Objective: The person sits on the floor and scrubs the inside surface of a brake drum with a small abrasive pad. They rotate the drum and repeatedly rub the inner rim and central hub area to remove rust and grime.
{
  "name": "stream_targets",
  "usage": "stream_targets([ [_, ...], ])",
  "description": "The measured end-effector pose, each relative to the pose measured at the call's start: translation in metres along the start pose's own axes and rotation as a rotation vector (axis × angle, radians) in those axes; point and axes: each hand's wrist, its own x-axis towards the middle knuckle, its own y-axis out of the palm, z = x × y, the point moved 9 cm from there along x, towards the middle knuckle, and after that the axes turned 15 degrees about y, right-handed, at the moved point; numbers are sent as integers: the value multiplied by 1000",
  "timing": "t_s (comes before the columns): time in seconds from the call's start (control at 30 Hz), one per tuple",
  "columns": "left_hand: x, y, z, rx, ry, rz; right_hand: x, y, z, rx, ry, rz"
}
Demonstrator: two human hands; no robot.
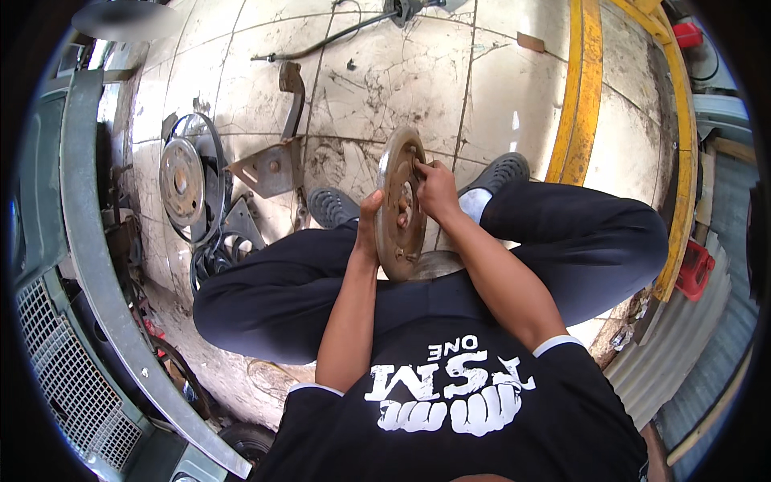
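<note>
Between my bent legs a round, thick-rimmed metal disc stands on edge, its brown, rusty face turned to the right. Several studs or bolts and a raised hub show on that face. My left hand grips the disc at its left side, thumb up along the rim and the other fingers hidden. On the face's upper right, my right hand has its fingers closed at a small stud near the rim. Whether a loose part is between those fingers I cannot make out. Under the disc, a grey rounded metal piece partly shows.
At the left lie a similar round plate, black belts and a bent bracket with a pedal arm. A rod with a cable lies farther off. Yellow metal beams border the right side; a grey vehicle panel borders the left.
</note>
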Motion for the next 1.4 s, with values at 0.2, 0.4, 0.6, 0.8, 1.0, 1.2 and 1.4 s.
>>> stream_targets([
  [0.2,7,-6,1,-76,19,56,8,-5,4,37,-18,-45],
  [0.4,3,-8,4,-86,-47,50,6,-9,-3,114,2,-87],
  [0.6,5,-15,-1,-26,11,14,20,11,-23,253,129,31],
  [0.8,4,-15,-1,-33,26,28,26,28,-52,415,237,89],
  [1.0,2,-14,0,-35,13,28,24,33,-52,591,462,299],
  [1.2,3,-10,1,-19,-12,23,22,29,-44,547,411,255],
  [1.4,3,-12,-1,-24,16,-11,28,37,-58,223,244,159],
])
